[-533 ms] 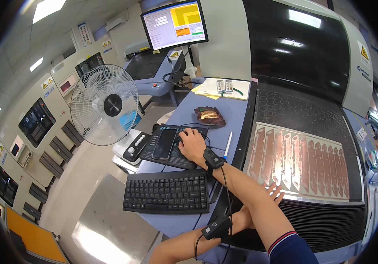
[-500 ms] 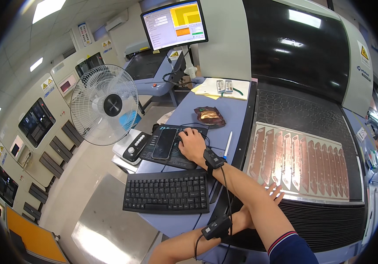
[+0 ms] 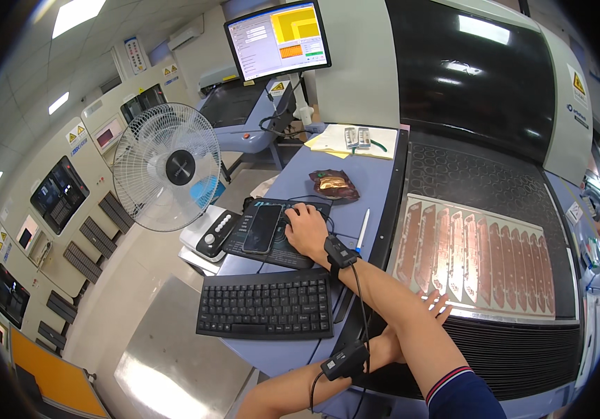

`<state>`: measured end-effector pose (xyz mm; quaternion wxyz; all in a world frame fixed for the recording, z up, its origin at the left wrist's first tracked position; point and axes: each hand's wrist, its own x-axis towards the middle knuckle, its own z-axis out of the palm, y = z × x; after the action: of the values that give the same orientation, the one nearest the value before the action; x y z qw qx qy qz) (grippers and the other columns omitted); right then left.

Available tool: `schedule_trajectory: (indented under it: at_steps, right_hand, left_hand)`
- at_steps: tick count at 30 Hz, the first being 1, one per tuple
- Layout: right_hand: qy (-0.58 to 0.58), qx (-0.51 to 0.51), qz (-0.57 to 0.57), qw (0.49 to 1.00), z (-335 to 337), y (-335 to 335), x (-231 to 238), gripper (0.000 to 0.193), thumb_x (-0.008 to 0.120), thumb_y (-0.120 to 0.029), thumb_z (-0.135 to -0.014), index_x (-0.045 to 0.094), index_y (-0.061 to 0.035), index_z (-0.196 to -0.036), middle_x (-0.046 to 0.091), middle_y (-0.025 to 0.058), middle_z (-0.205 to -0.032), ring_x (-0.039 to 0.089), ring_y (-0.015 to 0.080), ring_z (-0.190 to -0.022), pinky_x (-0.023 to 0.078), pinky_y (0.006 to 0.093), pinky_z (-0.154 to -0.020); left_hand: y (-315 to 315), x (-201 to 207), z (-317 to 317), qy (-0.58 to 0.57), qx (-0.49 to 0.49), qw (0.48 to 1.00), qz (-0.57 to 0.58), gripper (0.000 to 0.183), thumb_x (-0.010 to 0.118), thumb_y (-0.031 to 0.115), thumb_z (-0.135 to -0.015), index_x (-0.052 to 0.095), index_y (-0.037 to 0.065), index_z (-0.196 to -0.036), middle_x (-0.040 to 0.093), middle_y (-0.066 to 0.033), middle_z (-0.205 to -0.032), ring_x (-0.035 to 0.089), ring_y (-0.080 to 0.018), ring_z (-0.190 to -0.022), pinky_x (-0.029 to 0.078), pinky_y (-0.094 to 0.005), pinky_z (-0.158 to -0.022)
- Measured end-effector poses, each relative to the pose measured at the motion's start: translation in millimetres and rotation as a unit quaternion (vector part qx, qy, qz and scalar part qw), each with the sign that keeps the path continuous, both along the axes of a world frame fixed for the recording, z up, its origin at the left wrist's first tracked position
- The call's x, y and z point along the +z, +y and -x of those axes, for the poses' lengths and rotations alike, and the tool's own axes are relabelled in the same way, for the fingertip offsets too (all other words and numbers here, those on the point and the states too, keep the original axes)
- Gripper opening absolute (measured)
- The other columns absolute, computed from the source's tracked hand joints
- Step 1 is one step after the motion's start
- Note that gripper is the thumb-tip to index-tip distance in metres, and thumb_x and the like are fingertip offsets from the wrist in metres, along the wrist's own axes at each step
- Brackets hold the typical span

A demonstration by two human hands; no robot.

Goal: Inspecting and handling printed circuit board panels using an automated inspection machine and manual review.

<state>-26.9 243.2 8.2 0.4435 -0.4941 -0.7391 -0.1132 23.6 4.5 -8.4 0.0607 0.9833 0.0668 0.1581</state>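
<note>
My arms cross, with the right forearm above the left. My right hand (image 3: 305, 229) rests curled over a black computer mouse (image 3: 286, 218), which it mostly hides. Under the right forearm, my left hand (image 3: 439, 306) reaches to the near edge of a copper-coloured panel (image 3: 478, 260) with long pointed strips. Its fingers are spread and hold nothing; the palm is partly hidden, and I cannot tell whether the fingertips touch the panel. Beside the mouse, a dark phone (image 3: 262, 229) lies on a black mat (image 3: 298, 260). A black keyboard (image 3: 265, 305) sits nearer me.
A monitor (image 3: 277, 40) stands at the back. On the blue table lie a crumpled dark packet (image 3: 333, 184), a white pen (image 3: 363, 229) and papers (image 3: 382, 137). A fan (image 3: 167, 167) stands left. The panel rests on a machine's black bed (image 3: 467, 167). Cables hang from both wrist devices.
</note>
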Motion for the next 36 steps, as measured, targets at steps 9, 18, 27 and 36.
schedule_trajectory:
  at_steps: [9, 18, 27, 36]
  right_hand:
    - [-0.009, -0.003, 0.011, 1.0, 0.6, 0.2, -0.8, 0.028, 0.067, -0.016, -0.082, 0.067, -0.0049, -0.108, 0.06, 0.0163, -0.113, 0.059, 0.0352, -0.104, 0.05, 0.0456, -0.089]
    - [-0.011, -0.004, 0.052, 0.999, 0.2, -0.1, 1.3, 0.034, 0.069, -0.015, -0.081, 0.065, -0.0056, -0.113, 0.061, 0.0157, -0.118, 0.058, 0.0356, -0.11, 0.05, 0.0457, -0.094]
    - [-0.018, -0.092, 0.029, 0.995, 2.8, 2.0, 0.0, 0.043, 0.068, -0.016, -0.079, 0.059, 0.0029, -0.116, 0.057, 0.016, -0.111, 0.057, 0.0339, -0.102, 0.049, 0.0448, -0.086]
    - [0.005, -0.07, 0.087, 0.994, 1.1, -3.8, 8.7, 0.043, 0.067, -0.015, -0.081, 0.055, 0.0041, -0.118, 0.057, 0.0204, -0.12, 0.057, 0.0377, -0.109, 0.049, 0.0458, -0.093]
  left_hand:
    - [-0.1, -5.4, -1.2, -0.019, -0.001, 1.0, 0.006, 0.082, 0.049, 0.051, -0.095, 0.027, -0.002, -0.154, 0.023, -0.0256, -0.161, 0.017, -0.0405, -0.152, 0.012, -0.0571, -0.123]
    - [0.8, -3.2, -0.6, -0.016, -0.003, 1.0, 0.002, 0.084, 0.049, 0.052, -0.094, 0.026, -0.002, -0.154, 0.022, -0.0259, -0.162, 0.017, -0.0415, -0.152, 0.012, -0.0576, -0.123]
    - [1.3, -4.2, 0.0, -0.014, -0.003, 1.0, -0.011, 0.079, 0.047, 0.048, -0.097, 0.027, -0.002, -0.154, 0.023, -0.0251, -0.162, 0.017, -0.0407, -0.152, 0.012, -0.0572, -0.123]
    - [0.2, -5.1, -0.7, -0.013, 0.0, 1.0, -0.004, 0.079, 0.044, 0.052, -0.098, 0.028, -0.001, -0.154, 0.024, -0.0249, -0.161, 0.018, -0.0402, -0.152, 0.012, -0.0567, -0.123]
